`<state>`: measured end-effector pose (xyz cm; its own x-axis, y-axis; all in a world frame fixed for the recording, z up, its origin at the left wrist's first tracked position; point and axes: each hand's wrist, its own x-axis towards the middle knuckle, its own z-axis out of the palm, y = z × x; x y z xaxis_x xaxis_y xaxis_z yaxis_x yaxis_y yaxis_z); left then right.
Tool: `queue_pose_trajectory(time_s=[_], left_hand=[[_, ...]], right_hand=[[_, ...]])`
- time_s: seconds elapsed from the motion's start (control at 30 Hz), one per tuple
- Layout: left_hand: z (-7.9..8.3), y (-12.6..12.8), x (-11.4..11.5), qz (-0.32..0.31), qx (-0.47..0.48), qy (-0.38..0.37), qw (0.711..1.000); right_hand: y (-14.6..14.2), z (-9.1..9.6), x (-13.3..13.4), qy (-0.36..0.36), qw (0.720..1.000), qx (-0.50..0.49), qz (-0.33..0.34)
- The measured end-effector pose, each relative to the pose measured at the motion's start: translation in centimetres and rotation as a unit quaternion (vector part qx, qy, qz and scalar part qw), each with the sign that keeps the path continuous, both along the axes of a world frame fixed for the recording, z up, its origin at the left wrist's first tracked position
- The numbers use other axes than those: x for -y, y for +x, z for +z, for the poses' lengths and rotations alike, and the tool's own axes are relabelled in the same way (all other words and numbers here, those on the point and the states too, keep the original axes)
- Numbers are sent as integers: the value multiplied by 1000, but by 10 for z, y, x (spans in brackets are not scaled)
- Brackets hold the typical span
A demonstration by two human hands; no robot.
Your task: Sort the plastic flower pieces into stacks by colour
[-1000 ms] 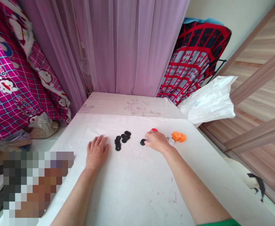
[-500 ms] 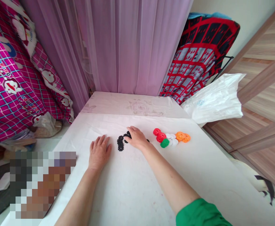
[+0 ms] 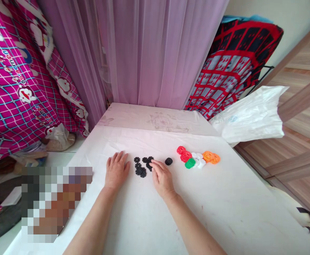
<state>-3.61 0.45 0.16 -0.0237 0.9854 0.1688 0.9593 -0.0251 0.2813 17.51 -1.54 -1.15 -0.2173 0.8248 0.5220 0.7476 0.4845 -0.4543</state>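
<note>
A white table (image 3: 197, 212) is under all the fingers. The left hand (image 3: 116, 170) lies flat, fingers a bit apart, holding nothing. The right hand (image 3: 164, 179) bends its fingers onto little black pieces (image 3: 139, 170) between both hands' fingers; I can't tell if they grip.

I can read one word from here: "Doraemon", printed on the magenta checked cloth (image 3: 35, 76) at the left. It appears twice, once as slanted lettering (image 3: 13, 67) running steeply downward, its first letter somewhat unclear to me, and again as smaller lettering (image 3: 45, 117) lower down, near the cloth's bottom edge. On the white plastic bag (image 3: 258, 118) at the right, I make out a faint bluish mark (image 3: 233, 119) with pale printing beside it, too weak for me to read.
</note>
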Motion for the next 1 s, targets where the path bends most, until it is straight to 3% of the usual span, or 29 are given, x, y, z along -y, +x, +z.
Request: queue_pose_trajectory(time_s=[0.17, 0.4, 0.6, 0.73, 0.83, 0.9, 1.0], left_hand=[[1, 1, 1, 6, 10, 4, 1000], [1, 1, 1, 1, 11, 4, 1000], [1, 1, 1, 2, 12, 6, 1000], [1, -1, 1, -4, 12, 3, 1000], [0, -1, 1, -9, 9, 12, 1000], [0, -2, 0, -7, 8, 14, 1000], [1, -1, 0, -4, 6, 11, 1000]], right_hand=[[-10, 10, 12, -18, 1000, 23, -8], [-38, 16, 4, -86, 992, 88, -37], [-43, 12, 5, -59, 995, 72, -32], [-19, 13, 5, 15, 998, 24, -57], [20, 16, -2, 59, 988, -12, -139], [45, 17, -9, 66, 978, -24, -196], [67, 13, -17, 54, 971, -22, -230]])
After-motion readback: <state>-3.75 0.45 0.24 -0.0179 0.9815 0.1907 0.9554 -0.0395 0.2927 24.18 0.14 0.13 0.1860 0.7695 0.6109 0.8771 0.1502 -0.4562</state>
